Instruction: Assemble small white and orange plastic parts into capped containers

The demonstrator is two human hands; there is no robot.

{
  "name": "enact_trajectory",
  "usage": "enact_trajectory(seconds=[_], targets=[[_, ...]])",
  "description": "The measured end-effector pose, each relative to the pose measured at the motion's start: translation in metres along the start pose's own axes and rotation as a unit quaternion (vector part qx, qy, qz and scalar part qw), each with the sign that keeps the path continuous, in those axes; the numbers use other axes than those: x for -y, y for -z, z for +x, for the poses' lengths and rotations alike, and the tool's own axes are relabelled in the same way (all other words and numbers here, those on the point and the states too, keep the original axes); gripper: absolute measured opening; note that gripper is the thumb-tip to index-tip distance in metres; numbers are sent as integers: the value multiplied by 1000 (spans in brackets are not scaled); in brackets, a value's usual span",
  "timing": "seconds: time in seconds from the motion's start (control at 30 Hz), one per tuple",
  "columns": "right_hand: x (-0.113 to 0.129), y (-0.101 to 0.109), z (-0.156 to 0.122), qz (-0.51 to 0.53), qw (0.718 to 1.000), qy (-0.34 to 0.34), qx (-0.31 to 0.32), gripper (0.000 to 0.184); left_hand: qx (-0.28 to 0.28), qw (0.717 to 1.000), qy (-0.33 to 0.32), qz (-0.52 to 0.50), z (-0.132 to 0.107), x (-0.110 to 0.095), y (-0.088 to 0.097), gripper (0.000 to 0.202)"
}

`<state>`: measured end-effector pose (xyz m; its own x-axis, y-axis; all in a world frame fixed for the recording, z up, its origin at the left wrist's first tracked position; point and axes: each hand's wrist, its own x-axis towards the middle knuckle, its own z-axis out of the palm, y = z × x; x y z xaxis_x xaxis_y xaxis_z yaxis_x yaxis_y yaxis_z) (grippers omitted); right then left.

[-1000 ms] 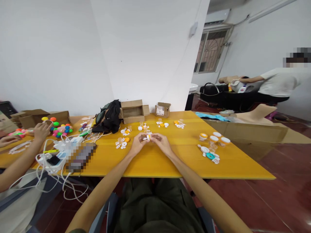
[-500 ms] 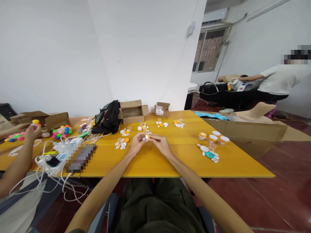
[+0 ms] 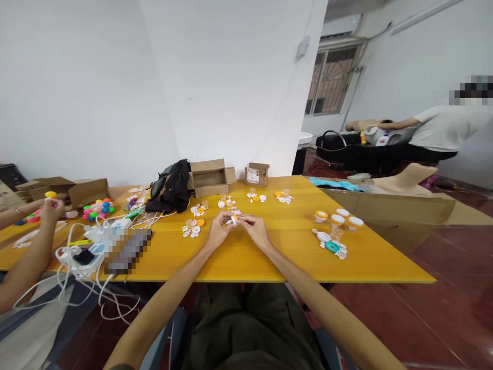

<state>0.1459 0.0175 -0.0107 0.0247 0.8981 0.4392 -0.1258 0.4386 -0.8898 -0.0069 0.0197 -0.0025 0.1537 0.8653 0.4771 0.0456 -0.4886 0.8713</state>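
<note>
Head view, my left hand (image 3: 217, 230) and right hand (image 3: 255, 230) jointly gripping a small white-and-orange part (image 3: 234, 219) between them over the yellow table (image 3: 246, 264), loose plastic pieces (image 3: 196, 229) to the left, lidded jars (image 3: 338, 220) to the right, open carton (image 3: 208, 165) farther back, white wall (image 3: 231, 82) behind.

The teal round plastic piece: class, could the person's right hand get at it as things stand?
Probably yes: the teal round plastic piece lies open from above among small white plastic pieces, though the right hand may first need to release its grip on a white-and-orange plastic part.
</note>
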Motion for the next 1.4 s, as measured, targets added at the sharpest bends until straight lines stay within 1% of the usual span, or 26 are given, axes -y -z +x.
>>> enact_trajectory(seconds=[0.13, 0.23, 0.43, 0.5, 0.73, 0.8, 0.93, 1.03, 1.17, 1.4], targets=[[0, -1, 0, 4, 1000, 0, -1, 14, -7, 1000, -19, 16, 0, 1, -1, 24], [1, -2, 0, 3, 1000, -2, 2, 18, -10, 1000, -22, 18, 0, 2, -1, 24], [3, -2, -1, -12, 1000, 0, 17, 23, 7, 1000, 22, -11, 2, 3, 0, 28], [3, -2, -1, -8, 1000, 0, 14, 23, 9, 1000, 26, -15, 1, 3, -1, 27], [-1, -1, -1, -13, 1000, -6, 16, 24, -12, 999, -21, 29, -1, -1, -2, 22], [-2, 0, 0, -15, 1000, -1, 20, 25, -10, 1000, -7, 18, 0, 0, -1, 23], [-6, 2, 1, -10, 1000, 11, 24, 25, 7, 999, 41, -30, 3, 1, 0, 29], [-8, 3, 1, -11, 999, 16, 29, 26, 14, 997, 54, -47, 3, 2, 1, 32], [-7, 4, 0, -16, 999, 12, 33, 25, 23, 998, 36, -41, 2, 2, 0, 32], [-2, 3, 0, -21, 999, -10, 23, 25, 9, 999, -36, 28, 0, -3, 0, 21]])
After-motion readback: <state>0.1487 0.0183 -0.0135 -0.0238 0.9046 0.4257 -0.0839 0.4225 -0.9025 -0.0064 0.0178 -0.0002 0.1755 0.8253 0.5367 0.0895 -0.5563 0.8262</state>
